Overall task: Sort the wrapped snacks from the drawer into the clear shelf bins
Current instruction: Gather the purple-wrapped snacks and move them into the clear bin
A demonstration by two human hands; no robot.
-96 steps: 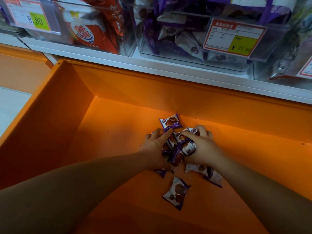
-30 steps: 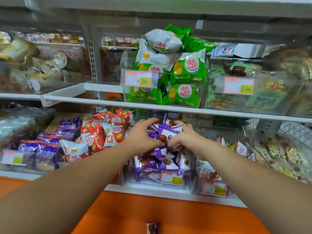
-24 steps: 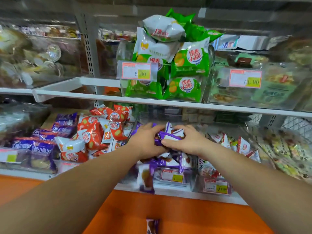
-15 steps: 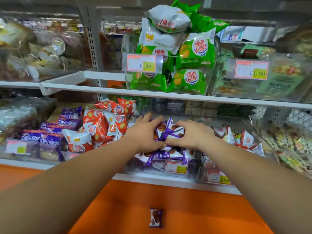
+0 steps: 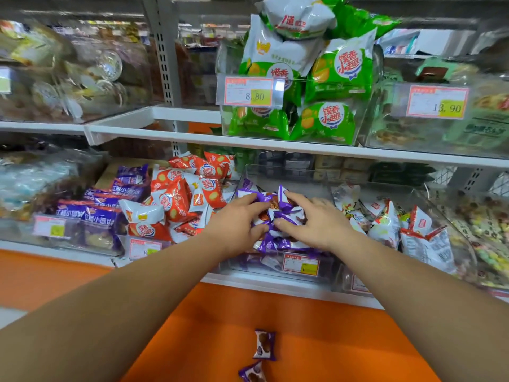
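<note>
My left hand [image 5: 237, 224] and my right hand [image 5: 316, 221] lie side by side on a heap of purple wrapped snacks [image 5: 278, 213]. The heap sits in a clear shelf bin [image 5: 286, 173] on the lower shelf. The fingers of both hands are stretched out over the wrappers, thumbs underneath the top ones, and they rest on the heap. Below the shelf lies the orange drawer [image 5: 344, 340], where one purple snack [image 5: 264, 344] lies flat and a second purple snack [image 5: 253, 374] shows at the bottom edge.
A bin of red-orange packets [image 5: 187, 194] stands left of the purple bin, and a bin of white packets [image 5: 385, 224] stands to its right. The white upper shelf [image 5: 303, 150] overhangs closely, carrying a bin of green bags [image 5: 330, 78]. Price tags hang on the bin fronts.
Both hands lifted the handful of purple snacks from the drawer up to the shelf bin and lowered it onto the heap. Over the last second the fingers spread out flat.
</note>
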